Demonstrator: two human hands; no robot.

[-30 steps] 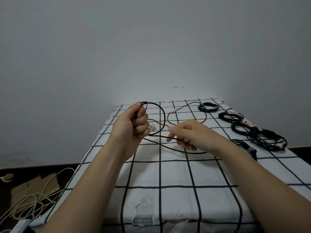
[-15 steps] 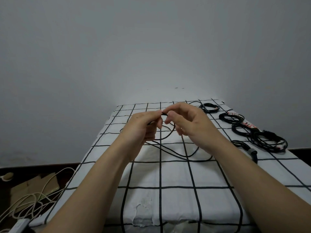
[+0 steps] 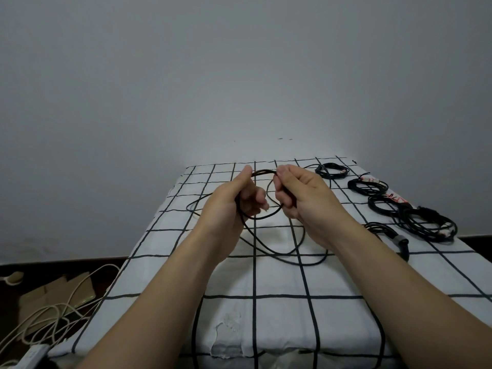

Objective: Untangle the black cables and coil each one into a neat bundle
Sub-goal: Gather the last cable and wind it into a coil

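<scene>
A thin black cable [image 3: 277, 251] loops loosely over the checked cloth and rises into both hands. My left hand [image 3: 234, 201] grips a small coil of it, thumb pointing up against the top of the loop. My right hand [image 3: 298, 193] pinches the same loop from the right, fingers curled round the strand. The two hands are a short gap apart above the middle of the table [image 3: 266, 315]. Slack trails towards me and to the left.
Several coiled black cable bundles lie along the table's right side, such as a far bundle [image 3: 332, 170], a middle bundle [image 3: 368, 185] and a big one [image 3: 426, 222]. White cords [image 3: 48, 315] and cardboard lie on the floor at left. A grey wall stands behind.
My right hand came up from the table to meet the left, adding cable to the loop. Both hands now sit slightly apart with the loop's top stretched between them.
</scene>
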